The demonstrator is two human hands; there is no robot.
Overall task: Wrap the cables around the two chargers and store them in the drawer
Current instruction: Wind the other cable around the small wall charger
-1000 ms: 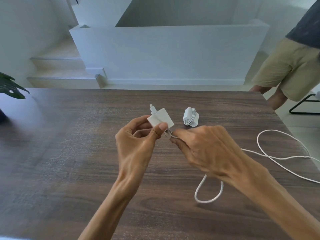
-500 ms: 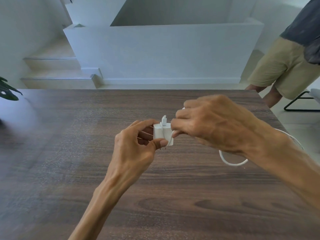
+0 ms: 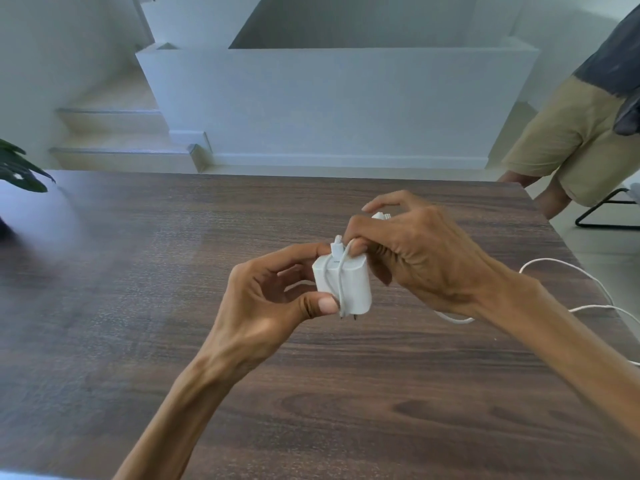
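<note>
Dark wood table (image 3: 138, 341) under both hands, white stairs beyond. Charger (image 3: 346, 284) held above table centre, left hand (image 3: 273, 299) pinching it thumb to forefinger. Since a second ago, right hand (image 3: 412, 258) has carried cable (image 3: 343, 271) over charger: first lengthwise turns now on, wrapping underway. Right fingers curled round cable at charger's top. Long axis near upright, prongs down toward camera, plug end up. Slack trails right of charger.
</note>
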